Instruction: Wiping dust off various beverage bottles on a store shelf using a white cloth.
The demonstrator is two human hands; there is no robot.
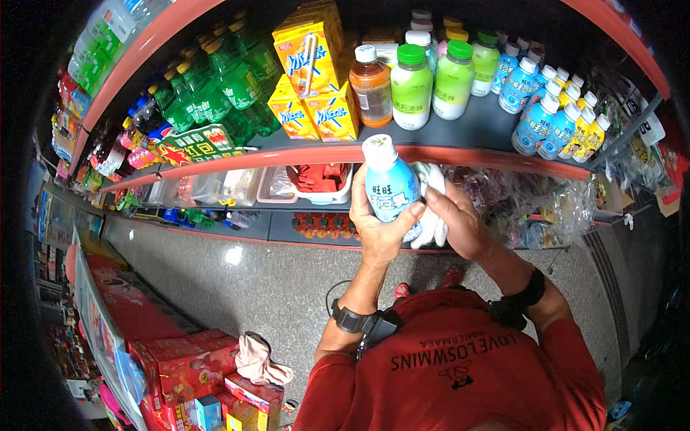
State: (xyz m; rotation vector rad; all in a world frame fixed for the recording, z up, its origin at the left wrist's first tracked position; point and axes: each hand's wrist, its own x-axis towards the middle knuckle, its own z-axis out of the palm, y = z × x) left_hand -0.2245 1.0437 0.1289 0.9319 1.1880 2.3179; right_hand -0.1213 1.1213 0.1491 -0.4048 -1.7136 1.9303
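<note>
My left hand [377, 226] is wrapped around a blue drink bottle [392, 188] with a white cap, held upright and a little tilted before the shelf. My right hand [458, 218] grips a white cloth [433, 215] against the bottle's right side; the cloth hangs below the fingers. Behind them, on the shelf, stand green-capped bottles [412, 89], an orange tea bottle [370, 89] and stacked yellow drink cartons [307, 59]. More blue bottles [535, 126] stand at the right, beside yellow ones [591, 137].
The shelf's red front edge [302, 156] runs just behind the bottle. Green soda bottles [232, 81] fill the shelf's left. Below are a white basket [323, 196] with red packets and clear plastic wrapping [577, 199]. Red boxes [188, 366] stand at the lower left, a pink cloth [259, 361] on them.
</note>
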